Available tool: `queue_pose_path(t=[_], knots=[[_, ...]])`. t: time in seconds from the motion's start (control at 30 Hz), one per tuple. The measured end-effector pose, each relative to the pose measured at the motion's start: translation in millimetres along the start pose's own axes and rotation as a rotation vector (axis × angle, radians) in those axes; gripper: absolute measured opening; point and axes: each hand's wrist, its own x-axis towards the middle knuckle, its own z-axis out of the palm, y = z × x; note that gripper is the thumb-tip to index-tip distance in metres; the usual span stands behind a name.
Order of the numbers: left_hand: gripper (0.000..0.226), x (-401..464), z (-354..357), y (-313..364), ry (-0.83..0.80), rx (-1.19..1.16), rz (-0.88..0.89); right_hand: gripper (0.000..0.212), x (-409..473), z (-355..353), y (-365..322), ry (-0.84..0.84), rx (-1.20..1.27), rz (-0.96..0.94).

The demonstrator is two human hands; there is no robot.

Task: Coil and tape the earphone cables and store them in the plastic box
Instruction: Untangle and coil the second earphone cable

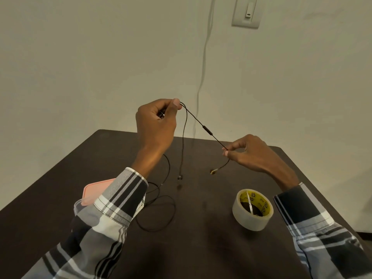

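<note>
Head view: left hand (pixel 156 122) and right hand (pixel 248 153), each grip pinching the earphone cable (pixel 207 130), stretched taut above tabletop (pixel 201 248). Coiling barely begun; next, probably looping slack.

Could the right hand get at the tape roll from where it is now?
Probably yes. The tape roll stands in the open on the table, nearer the person than the right hand, but that hand pinches the earphone cable and must let go first.

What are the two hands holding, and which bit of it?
Both hold the black earphone cable. The left hand pinches it up high at a bend; the right hand pinches it lower, just past the inline remote.
</note>
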Motion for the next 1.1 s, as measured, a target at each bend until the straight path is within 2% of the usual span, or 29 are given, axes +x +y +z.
queue_pose_path(t=[0.07,0.13,0.2,0.27,0.33,0.4,0.5,0.63,0.8,0.9,1.0,1.1], knots=[[0.019,1,-2,-2,-0.030,0.028,-0.010,0.018,-1,0,1,-0.041,-0.051,-0.007],[0.019,1,-3,-4,-0.153,0.076,-0.037,0.030,-1,-1,-1,-0.072,-0.042,-0.041],[0.018,-1,-1,-4,-0.321,0.144,-0.056,0.041,-3,-3,-10,-0.082,0.116,-0.092],[0.017,-4,1,-4,-0.447,0.208,-0.045,0.044,-7,-4,-25,-0.102,0.373,-0.140],[0.016,-5,5,-3,-0.520,0.230,-0.018,0.040,-10,-3,-39,-0.109,0.588,-0.177],[0.014,-5,7,-1,-0.560,0.215,0.009,0.032,-11,1,-50,-0.091,0.675,-0.203],[0.011,-1,4,7,-0.505,0.149,0.047,0.022,-10,6,-54,-0.061,0.692,-0.193],[0.010,9,-4,17,-0.326,0.074,0.088,0.024,-8,5,-44,-0.044,0.722,-0.139],[0.008,21,-10,29,-0.099,-0.059,0.093,0.014,-9,11,-36,-0.057,0.686,-0.106],[0.009,29,-15,29,0.001,-0.054,0.100,0.014,-9,13,-28,-0.070,0.669,-0.059],[0.011,34,-25,13,0.006,0.026,0.071,0.014,-12,11,-17,-0.050,0.697,-0.013],[0.013,31,-35,-16,-0.094,0.262,-0.028,0.020,-13,4,-10,-0.008,0.747,0.019]])
